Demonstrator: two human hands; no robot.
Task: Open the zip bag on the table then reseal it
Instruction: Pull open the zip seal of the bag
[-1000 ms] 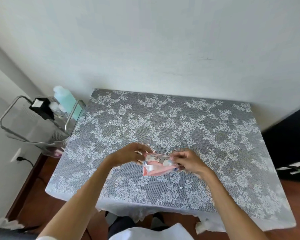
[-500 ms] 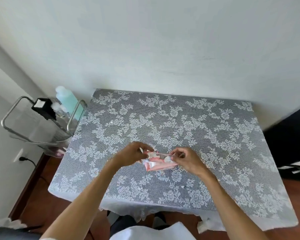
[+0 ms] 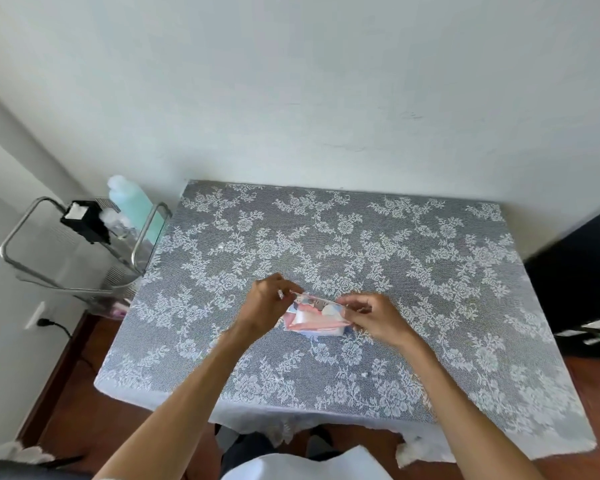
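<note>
Pink zip bag [image 3: 314,315] lower vs 1 s ago — L hand [image 3: 264,303] & R hand [image 3: 374,315] still pinch its top corners.

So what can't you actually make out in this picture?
All in the head view:
- Zip bag: the seal is too small to tell open from shut; the left hand and right hand cover its ends.
- Bag contents: blurred pink and white shapes.
- Cart beside the table: its items are small and blurred.
- Dark object: cut off by the right edge.

Soft daylight is filling the room evenly; the wide lens is bending the surface's [image 3: 430,258] edges, details staying slightly soft.
</note>
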